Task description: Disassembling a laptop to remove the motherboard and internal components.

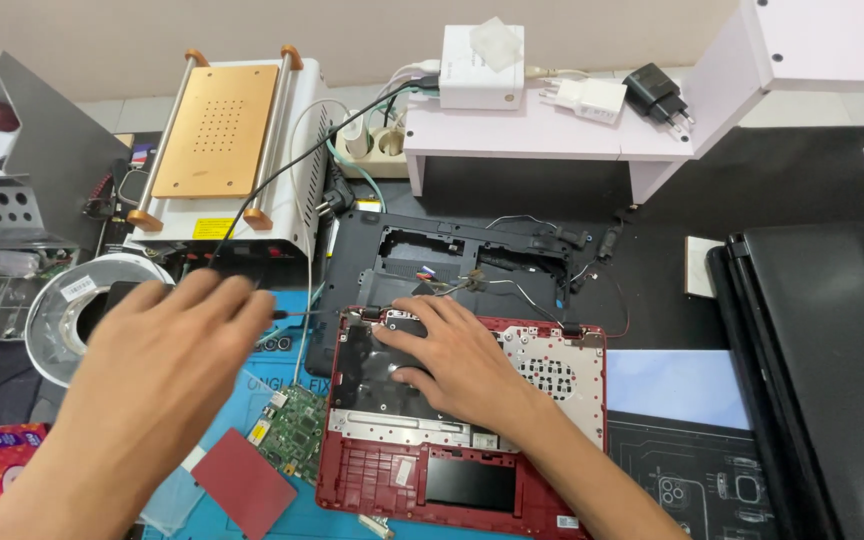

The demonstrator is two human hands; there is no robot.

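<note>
A cluttered bench is seen, its blue work mat carrying an opened red plastic laptop base, laid inside-up so its parts are exposed. It is steadied by the right hand, pressed flat with fingers spread. Left of it a small green circuit board lies. The left hand is held open above the mat, nothing gripped.

Bare mat strip right of my red laptop shell: passable. Left crowded: circuit board, ring lamp. Ahead blocked: black base cover, white shelf, 1 trailing cable.
</note>
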